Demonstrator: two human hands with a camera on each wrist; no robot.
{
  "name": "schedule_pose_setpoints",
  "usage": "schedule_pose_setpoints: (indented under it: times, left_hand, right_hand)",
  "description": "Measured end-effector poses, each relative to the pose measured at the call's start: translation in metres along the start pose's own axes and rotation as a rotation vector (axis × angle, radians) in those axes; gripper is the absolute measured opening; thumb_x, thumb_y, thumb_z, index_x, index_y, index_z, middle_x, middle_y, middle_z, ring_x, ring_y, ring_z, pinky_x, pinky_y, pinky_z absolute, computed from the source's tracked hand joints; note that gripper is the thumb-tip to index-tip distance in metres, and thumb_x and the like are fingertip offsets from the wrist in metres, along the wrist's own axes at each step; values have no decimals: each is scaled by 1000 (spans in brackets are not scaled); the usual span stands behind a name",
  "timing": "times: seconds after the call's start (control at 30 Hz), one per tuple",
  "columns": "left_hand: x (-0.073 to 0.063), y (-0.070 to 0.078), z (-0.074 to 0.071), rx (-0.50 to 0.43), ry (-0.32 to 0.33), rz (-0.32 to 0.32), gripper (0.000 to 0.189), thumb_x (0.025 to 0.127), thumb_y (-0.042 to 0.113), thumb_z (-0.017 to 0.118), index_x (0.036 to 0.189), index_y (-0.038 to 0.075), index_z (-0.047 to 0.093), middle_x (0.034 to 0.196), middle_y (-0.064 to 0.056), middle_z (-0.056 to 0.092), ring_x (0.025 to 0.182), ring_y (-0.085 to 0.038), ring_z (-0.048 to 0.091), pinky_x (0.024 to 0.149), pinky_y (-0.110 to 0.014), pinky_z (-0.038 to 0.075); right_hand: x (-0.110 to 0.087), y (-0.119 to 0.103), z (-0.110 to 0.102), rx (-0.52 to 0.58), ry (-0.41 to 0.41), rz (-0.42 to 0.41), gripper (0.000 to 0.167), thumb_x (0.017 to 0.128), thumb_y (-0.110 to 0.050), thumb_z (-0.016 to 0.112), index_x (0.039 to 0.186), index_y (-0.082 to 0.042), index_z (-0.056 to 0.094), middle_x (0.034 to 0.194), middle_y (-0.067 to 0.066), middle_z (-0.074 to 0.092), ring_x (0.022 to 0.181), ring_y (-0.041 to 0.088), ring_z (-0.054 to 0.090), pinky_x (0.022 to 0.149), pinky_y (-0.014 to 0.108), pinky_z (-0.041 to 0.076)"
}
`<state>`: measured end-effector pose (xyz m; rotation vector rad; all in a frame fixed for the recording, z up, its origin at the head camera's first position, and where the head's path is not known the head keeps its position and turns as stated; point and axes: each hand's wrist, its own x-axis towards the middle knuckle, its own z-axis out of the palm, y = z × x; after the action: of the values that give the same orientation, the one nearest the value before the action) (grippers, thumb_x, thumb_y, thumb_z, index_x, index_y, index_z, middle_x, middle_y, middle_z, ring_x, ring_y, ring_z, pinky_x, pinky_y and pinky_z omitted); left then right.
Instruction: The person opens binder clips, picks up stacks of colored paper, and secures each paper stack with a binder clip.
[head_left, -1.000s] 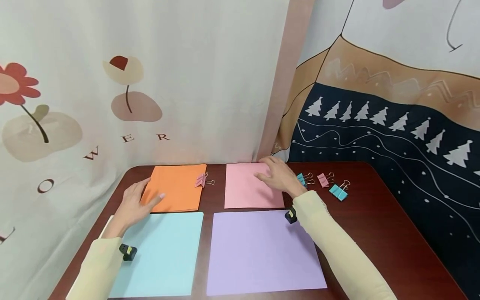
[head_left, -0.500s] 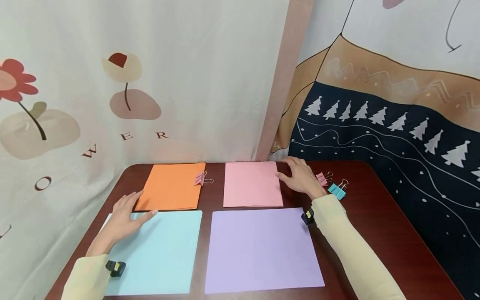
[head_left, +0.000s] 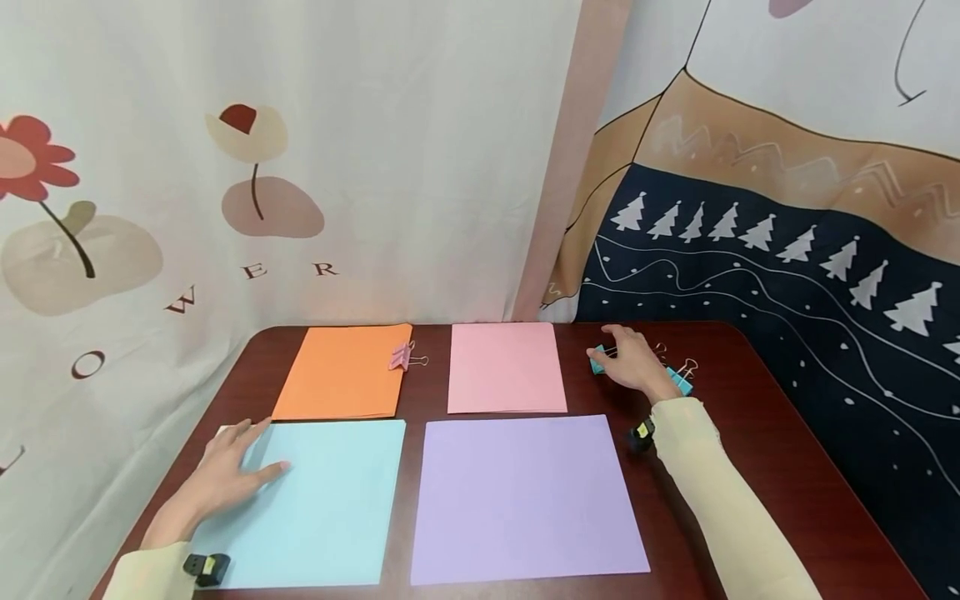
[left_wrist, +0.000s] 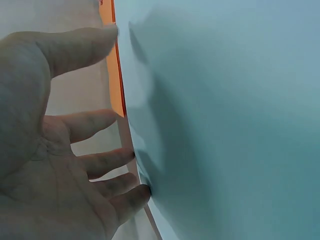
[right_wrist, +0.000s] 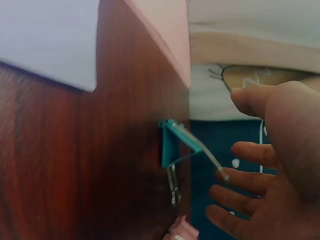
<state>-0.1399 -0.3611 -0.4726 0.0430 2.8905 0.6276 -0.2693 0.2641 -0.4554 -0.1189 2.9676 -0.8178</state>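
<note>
My left hand (head_left: 221, 479) hovers with spread fingers over the left part of the light blue paper (head_left: 330, 508), holding nothing; its shadow falls on the sheet. At the right, my right hand (head_left: 633, 362) reaches over the binder clips, thumb and fingers apart. A teal binder clip (right_wrist: 175, 142) with silver wire handles lies just beyond its fingertips in the right wrist view. Beside it is a pink binder clip (right_wrist: 181, 230), mostly hidden by the hand in the head view. A second teal binder clip (head_left: 680, 381) lies to the right, partly behind the wrist.
Orange paper (head_left: 337, 375) with a pink binder clip (head_left: 401, 357) on its right edge lies at the back left. Pink paper (head_left: 506, 367) is at the back middle, purple paper (head_left: 525, 500) in front of it. Curtains (head_left: 420, 167) hang behind the dark wooden table (head_left: 787, 467).
My right hand has moved right, from above the pink paper to the binder clips. My left hand has drawn back from the orange paper's left edge to over the light blue paper.
</note>
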Motion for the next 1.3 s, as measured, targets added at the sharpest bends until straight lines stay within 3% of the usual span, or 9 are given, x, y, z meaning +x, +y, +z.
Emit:
schedule_pose_setpoints:
  times: [0.23, 0.4, 0.63, 0.87, 1.0, 1.2, 1.3]
  left_hand:
    - [-3, -3, 1, 26, -24, -49, 93, 92, 49, 71, 153, -10, 32, 154, -44, 16, 140, -67, 15, 105, -82, 25]
    - [-4, -6, 2, 38, -23, -45, 90, 93, 48, 71, 152, -10, 36, 154, -44, 16, 140, -67, 17, 105, -81, 25]
    - [-4, -10, 1, 31, -8, -14, 83, 95, 43, 69, 153, -7, 36, 157, -41, 17, 142, -66, 15, 105, -82, 25]
    - [-5, -14, 1, 20, -16, -24, 76, 96, 35, 70, 153, -5, 38, 158, -39, 18, 142, -64, 17, 106, -80, 25]
    - [-5, -13, 0, 35, 15, -3, 69, 95, 23, 72, 150, -6, 43, 155, -39, 24, 139, -64, 22, 104, -79, 28]
    - [-2, -9, -1, 26, 53, -32, 66, 90, 16, 76, 145, -7, 48, 150, -40, 27, 136, -63, 24, 104, -79, 30]
    - [0, -9, -3, 37, 63, -62, 69, 86, 20, 81, 142, -7, 50, 146, -42, 29, 131, -61, 27, 101, -77, 34]
  right_hand:
    - [-2, 11, 2, 2, 1, 36, 64, 104, -33, 54, 148, 11, 41, 149, 33, 48, 136, 47, 48, 114, 61, 38]
    - [-5, 17, 3, 28, 31, 45, 54, 105, -27, 52, 143, 12, 48, 140, 33, 55, 127, 46, 55, 109, 60, 44]
    - [-4, 21, 3, 47, 86, 36, 40, 105, -24, 53, 125, 9, 65, 129, 31, 63, 118, 44, 59, 102, 58, 48]
    - [-4, 22, 5, 82, 124, 68, 34, 104, -26, 53, 119, 0, 69, 121, 24, 69, 109, 38, 61, 97, 55, 49]
    - [-4, 21, 5, 113, 139, 104, 34, 105, -29, 52, 120, -6, 71, 122, 21, 70, 109, 36, 61, 99, 55, 47]
    - [-6, 21, 2, 151, 123, 132, 35, 105, -33, 53, 123, -9, 71, 125, 22, 69, 115, 38, 62, 96, 54, 50]
    - [-6, 23, 1, 202, 128, 118, 31, 104, -31, 57, 120, -9, 72, 115, 19, 73, 104, 32, 67, 87, 43, 54]
